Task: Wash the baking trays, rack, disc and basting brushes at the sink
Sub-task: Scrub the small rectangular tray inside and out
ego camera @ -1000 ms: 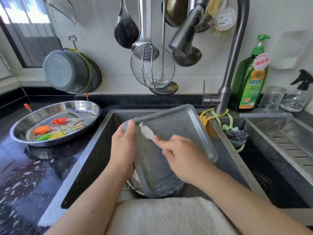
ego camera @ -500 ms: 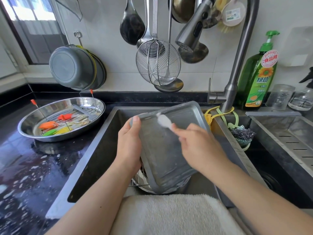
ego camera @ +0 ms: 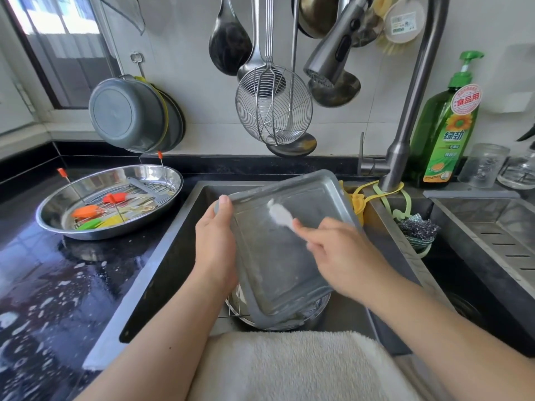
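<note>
**Brush on the tray, over the sink**

The left hand (ego camera: 215, 244) grips the left edge of a grey tray (ego camera: 289, 256), with the thumb over the upper left corner. The tray is tilted; its far end is higher and its near end points down into the sink (ego camera: 179, 256). The inside of the tray faces the camera and looks wet and a little soapy.

The right hand (ego camera: 344, 256) has its fingers curled around the handle of a white brush (ego camera: 279, 214). The head of the brush touches the inside of the tray, near the upper left part. The hand and the brush are blurred.

Under the near end of the tray, a round metal piece with a wire rack (ego camera: 240, 305) lies in the sink; most of it is hidden, so I cannot tell what exactly it is.

On the wet black counter (ego camera: 58, 285), left of the sink, stands a round steel pan (ego camera: 110, 198). In it are a wire grid and basting brushes (ego camera: 86, 211) with orange, red, green and yellow heads.

The tap (ego camera: 405, 134) rises behind the sink, and a green soap bottle (ego camera: 445, 134) stands just to its right. A white towel (ego camera: 289, 366) lies over the near edge of the sink.
</note>
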The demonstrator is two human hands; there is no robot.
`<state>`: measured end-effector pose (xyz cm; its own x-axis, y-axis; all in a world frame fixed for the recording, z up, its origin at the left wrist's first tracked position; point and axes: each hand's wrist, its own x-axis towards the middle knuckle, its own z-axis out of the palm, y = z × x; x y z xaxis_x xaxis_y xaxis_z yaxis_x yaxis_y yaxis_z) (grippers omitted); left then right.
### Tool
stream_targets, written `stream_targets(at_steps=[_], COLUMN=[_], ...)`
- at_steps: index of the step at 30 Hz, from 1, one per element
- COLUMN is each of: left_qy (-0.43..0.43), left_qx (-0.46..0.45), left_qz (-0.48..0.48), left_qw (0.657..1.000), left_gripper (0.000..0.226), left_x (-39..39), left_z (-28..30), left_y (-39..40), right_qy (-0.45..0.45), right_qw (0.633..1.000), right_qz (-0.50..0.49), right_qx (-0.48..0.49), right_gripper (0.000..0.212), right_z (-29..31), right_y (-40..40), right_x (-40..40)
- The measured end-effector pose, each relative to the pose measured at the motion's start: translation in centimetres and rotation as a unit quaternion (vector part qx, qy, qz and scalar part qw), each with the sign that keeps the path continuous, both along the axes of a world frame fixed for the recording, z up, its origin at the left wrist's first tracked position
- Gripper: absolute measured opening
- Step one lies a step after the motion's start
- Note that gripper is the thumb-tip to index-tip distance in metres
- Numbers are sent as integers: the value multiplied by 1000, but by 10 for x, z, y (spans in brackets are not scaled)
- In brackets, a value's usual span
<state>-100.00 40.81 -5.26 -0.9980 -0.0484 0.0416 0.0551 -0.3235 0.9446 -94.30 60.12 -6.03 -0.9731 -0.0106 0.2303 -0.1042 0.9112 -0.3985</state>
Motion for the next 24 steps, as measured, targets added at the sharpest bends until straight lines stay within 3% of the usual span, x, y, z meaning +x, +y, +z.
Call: stream_targets(at_steps=[4, 10, 14, 16, 21, 24], left_qy=[-8, 6, -13, -25, -29, -31], left_qx=[24, 19, 24, 47, 57, 43], left_qz=[12, 5, 35, 47, 47, 50], left_qw=[1000, 1000, 999, 997, 997, 997], left_gripper=[32, 31, 31, 35, 41, 35], left_x=[-1, -4, -9, -12, -14, -12], left_z=[-1, -2, -5, -5, -5, -4], left_y=[-5, -4, -9, -12, -12, -11], right_qy=[-49, 24, -73, -60, 13, -16], right_qw=[993, 999, 991, 987, 998, 999], right_qz=[107, -34, 110, 144, -26, 22], right_qx=[-1, 28, 0, 30, 53, 29], right_gripper=[51, 49, 50, 49, 49, 50], right_z=[-4, 1, -1, -2, 6, 4], right_y=[-23, 9, -15, -23, 5, -4], right_x=[18, -5, 20, 24, -2, 11])
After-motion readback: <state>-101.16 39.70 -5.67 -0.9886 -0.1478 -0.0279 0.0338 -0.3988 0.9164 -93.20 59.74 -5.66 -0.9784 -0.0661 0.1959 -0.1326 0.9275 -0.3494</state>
